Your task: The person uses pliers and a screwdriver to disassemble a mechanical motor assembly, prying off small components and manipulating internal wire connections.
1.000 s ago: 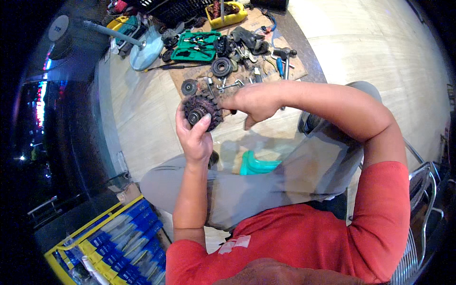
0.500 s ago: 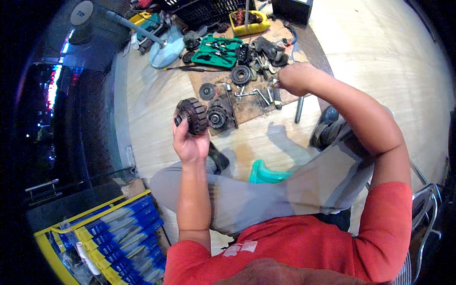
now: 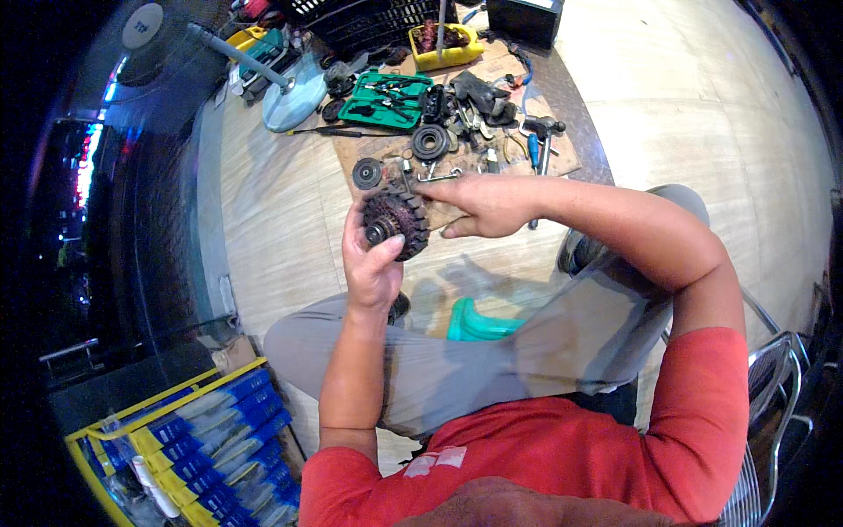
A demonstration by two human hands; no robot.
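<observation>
My left hand (image 3: 372, 274) grips a dark, round motor rotor (image 3: 409, 216) with a slotted rim and reddish-brown windings. Its thumb presses beside the shaft hub, which faces up toward me. My right hand (image 3: 493, 205) reaches across from the right, fingers stretched toward the rotor's upper edge and thumb apart. Nothing shows in it; whether its fingertips touch the rotor, I cannot tell. Just beyond the rotor lie a small dark disc (image 3: 367, 173) and a black pulley-like ring (image 3: 430, 142) on the cardboard (image 3: 562, 158).
A green tool case (image 3: 385, 100) lies open beyond the parts. Near the cardboard's right side are a hammer (image 3: 544, 127) and a blue-handled screwdriver (image 3: 533, 151). A yellow container (image 3: 446, 53) stands farther back, a green stool (image 3: 479, 321) below my legs, and a yellow-and-blue rack (image 3: 219, 439) at lower left.
My right hand has left the tools at the cardboard's right side and come left to the rotor. My left hand has shifted slightly right, with the rotor's hub turned more toward me.
</observation>
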